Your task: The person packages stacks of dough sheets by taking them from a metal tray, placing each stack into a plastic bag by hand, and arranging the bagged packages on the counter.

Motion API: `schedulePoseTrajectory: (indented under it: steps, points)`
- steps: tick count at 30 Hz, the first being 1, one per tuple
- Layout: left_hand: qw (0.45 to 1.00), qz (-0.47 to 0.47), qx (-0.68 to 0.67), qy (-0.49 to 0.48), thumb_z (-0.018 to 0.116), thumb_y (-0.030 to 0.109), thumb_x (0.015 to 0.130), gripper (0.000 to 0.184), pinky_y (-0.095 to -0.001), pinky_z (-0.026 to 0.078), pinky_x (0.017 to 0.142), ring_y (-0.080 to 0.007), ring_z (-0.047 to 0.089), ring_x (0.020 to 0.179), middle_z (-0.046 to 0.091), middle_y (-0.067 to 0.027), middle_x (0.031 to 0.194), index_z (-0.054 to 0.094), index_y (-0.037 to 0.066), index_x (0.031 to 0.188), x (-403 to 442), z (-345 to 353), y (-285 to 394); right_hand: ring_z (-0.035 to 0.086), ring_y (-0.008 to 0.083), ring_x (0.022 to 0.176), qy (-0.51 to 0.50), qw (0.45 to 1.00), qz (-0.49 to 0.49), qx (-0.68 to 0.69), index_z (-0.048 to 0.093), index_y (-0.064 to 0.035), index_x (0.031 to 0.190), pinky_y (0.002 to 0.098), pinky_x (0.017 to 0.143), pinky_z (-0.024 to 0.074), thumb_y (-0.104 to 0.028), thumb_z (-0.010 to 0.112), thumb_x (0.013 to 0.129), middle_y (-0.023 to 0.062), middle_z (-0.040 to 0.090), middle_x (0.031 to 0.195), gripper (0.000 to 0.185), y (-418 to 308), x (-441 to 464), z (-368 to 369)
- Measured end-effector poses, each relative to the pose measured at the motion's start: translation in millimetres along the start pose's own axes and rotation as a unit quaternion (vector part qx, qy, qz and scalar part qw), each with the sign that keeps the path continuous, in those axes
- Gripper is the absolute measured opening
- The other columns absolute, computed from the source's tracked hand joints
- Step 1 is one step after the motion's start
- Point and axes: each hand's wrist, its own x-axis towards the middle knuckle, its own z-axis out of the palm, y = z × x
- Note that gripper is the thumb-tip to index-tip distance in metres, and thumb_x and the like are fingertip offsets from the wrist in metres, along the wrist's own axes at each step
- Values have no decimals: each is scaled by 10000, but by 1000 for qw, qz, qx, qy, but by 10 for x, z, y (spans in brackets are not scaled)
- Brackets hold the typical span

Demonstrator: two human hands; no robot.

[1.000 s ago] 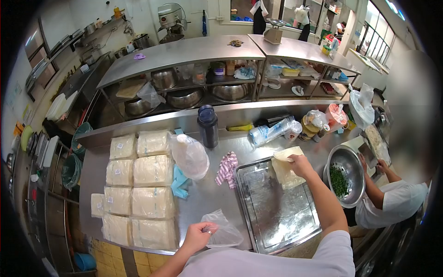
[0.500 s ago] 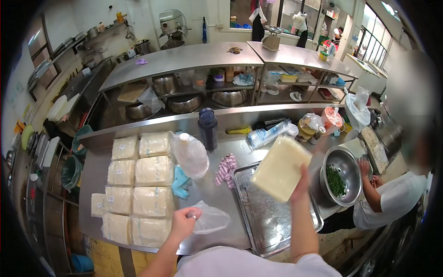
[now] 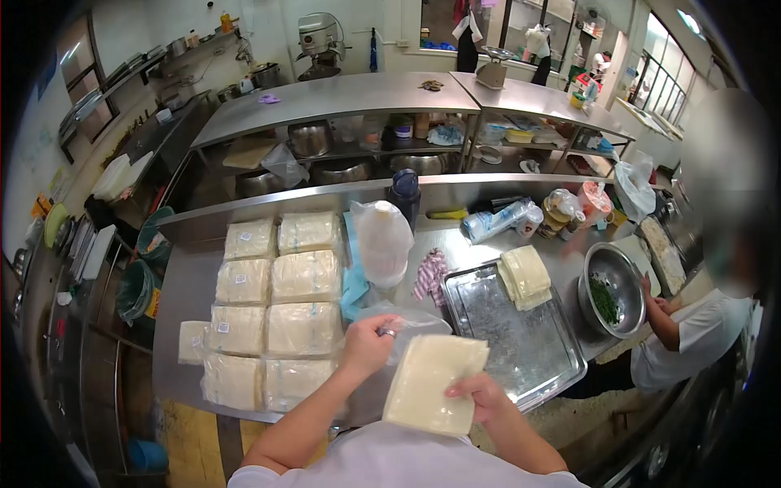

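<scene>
My right hand (image 3: 482, 397) grips the edge of a stack of pale, square wrapper sheets (image 3: 429, 382), held tilted close to my body. My left hand (image 3: 370, 346) is closed on a clear plastic bag (image 3: 419, 328), which spreads out behind the stack. Another stack of pale sheets (image 3: 525, 278) lies slightly fanned on the far right corner of a metal tray (image 3: 504, 346). To the left, several plastic-wrapped packs of the same pale sheets (image 3: 305, 278) stand in two columns, with a smaller pack (image 3: 193, 342) beside them.
Behind my hands are a whitish plastic-covered bottle (image 3: 382, 244), blue cloth or plastic (image 3: 353, 285), a dark flask (image 3: 404, 195) and a striped cloth (image 3: 430, 275). A steel bowl (image 3: 592, 264) of chopped greens (image 3: 604, 302) sits right of the tray, near a co-worker (image 3: 691, 346).
My right hand has come from above the tray down and left, close to my body, with a stack in it. A stack now shows on the tray. The camera view has shifted slightly.
</scene>
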Motion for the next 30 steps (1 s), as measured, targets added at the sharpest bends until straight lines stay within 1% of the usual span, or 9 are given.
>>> schedulePoseTrajectory:
  steps: [2, 5, 8, 10, 14, 20, 23, 26, 30]
  points:
    - [998, 50, 0, -45, 690, 132, 887, 254, -381, 560, 749, -296, 720, 779, 768, -176, 937, 778, 45, 1108, -190, -77, 29, 691, 356, 1148, 32, 999, -25, -17, 536, 54, 1372, 503, 1012, 567, 59, 669, 791, 209, 670, 1270, 596, 326, 155, -29]
    - [979, 66, 38, -188, 645, 81, 848, 332, -415, 568, 810, -365, 718, 854, 758, -183, 1011, 764, 64, 1158, -482, -357, -50, 669, 365, 1187, 63, 996, -66, 8, 523, 47, 1383, 510, 1031, 555, 50, 655, 776, 209, 652, 1301, 621, 602, 348, 36]
    - [982, 44, 97, -156, 622, 53, 807, 364, -447, 562, 820, -390, 703, 884, 740, -195, 1005, 725, 42, 1156, -673, -649, -84, 660, 375, 1199, 86, 989, -120, 20, 515, 38, 1390, 520, 1048, 543, 47, 634, 771, 206, 647, 1307, 631, 739, 458, 162]
    - [980, 22, 142, -138, 634, 62, 810, 287, -463, 556, 818, -403, 693, 895, 722, -209, 990, 684, 27, 1091, -757, -780, -323, 641, 392, 1214, 114, 985, -124, 29, 489, 47, 1401, 540, 1069, 524, 47, 600, 792, 213, 632, 1307, 619, 826, 483, 274]
    - [979, 15, 165, -115, 669, 83, 805, 158, -494, 548, 776, -429, 679, 848, 701, -224, 895, 612, 21, 939, -898, -895, -607, 582, 441, 1259, 246, 954, -150, 78, 424, 77, 1414, 600, 1081, 493, 60, 528, 829, 249, 547, 1352, 594, 1144, 761, 146]
    - [978, 40, 178, -97, 722, 106, 790, 127, -480, 542, 692, -395, 682, 736, 677, -168, 731, 634, 56, 867, -897, -994, -788, 583, 451, 1242, 267, 937, -220, 47, 423, 89, 1405, 614, 1080, 489, 84, 511, 810, 252, 547, 1322, 602, 1492, 937, 187]
    - [975, 63, 189, -99, 712, 103, 790, 109, -495, 537, 687, -404, 681, 749, 684, -178, 755, 631, 58, 849, -812, -1011, -692, 587, 457, 1219, 317, 916, -244, 42, 430, 99, 1390, 621, 1067, 495, 97, 514, 797, 259, 547, 1309, 599, 1613, 1053, 109]
    - [965, 131, 204, -96, 705, 103, 786, 106, -504, 534, 683, -406, 682, 753, 687, -178, 760, 625, 60, 840, -1020, -797, -888, 584, 462, 1211, 308, 907, -256, 132, 443, 103, 1373, 620, 1061, 495, 105, 516, 791, 261, 542, 1304, 586, 1554, 1135, -205]
    - [970, 93, 185, -129, 654, 150, 850, 115, -538, 545, 723, -426, 691, 785, 679, -208, 773, 609, 45, 846, -1127, -709, -787, 572, 457, 1226, 336, 895, -276, 99, 450, 104, 1362, 622, 1057, 494, 115, 509, 793, 252, 537, 1302, 572, 1533, 1164, -9]
